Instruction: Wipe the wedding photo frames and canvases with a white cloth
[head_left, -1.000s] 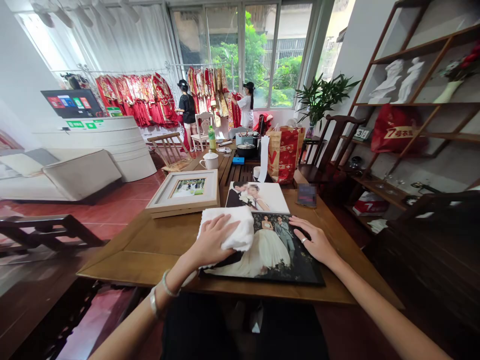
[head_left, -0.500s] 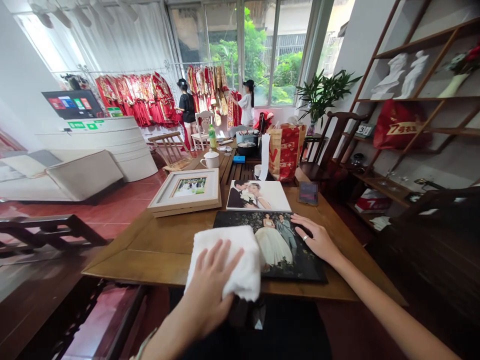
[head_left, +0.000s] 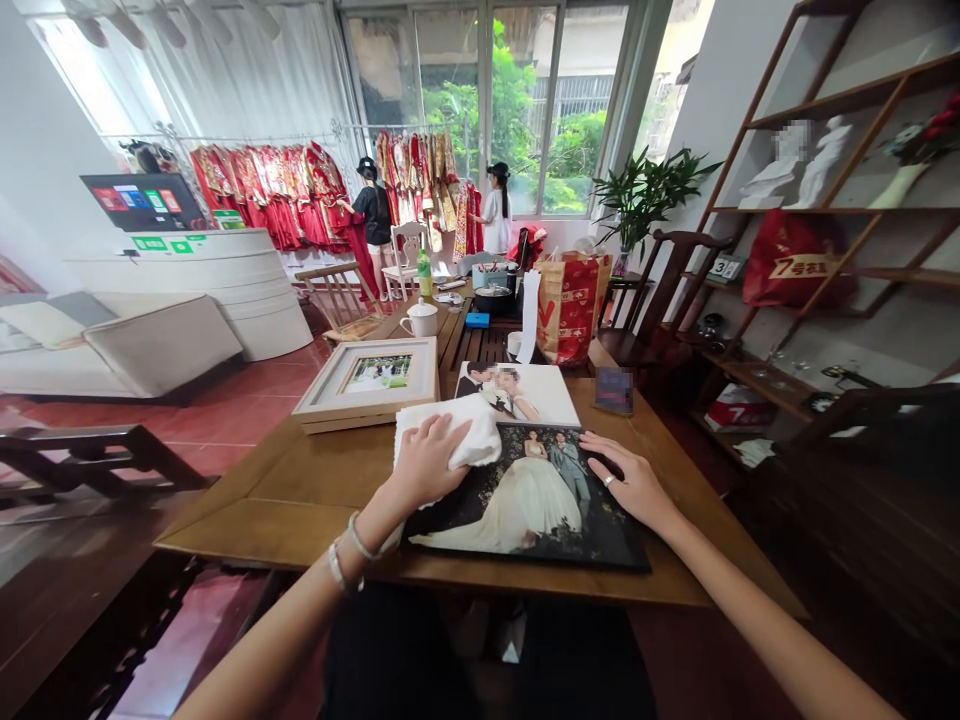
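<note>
The left hand (head_left: 431,458) has its fingers bent over a white cloth (head_left: 476,435) and seems to grip it. The cloth sits on the far left corner of the dark wedding photo panel (head_left: 525,505). The panel lies flat on the wooden table (head_left: 277,500), close to the near edge. The right hand (head_left: 628,480) is spread out with its fingers loose, resting on the panel's right side and holding nothing.

A hard pull toward the person could slide the panel off the table if the right hand presses too lightly. Grit in the cloth could scratch the picture. The cloth might also bump the framed photo (head_left: 375,376) close by; I can't tell if they touch.
</note>
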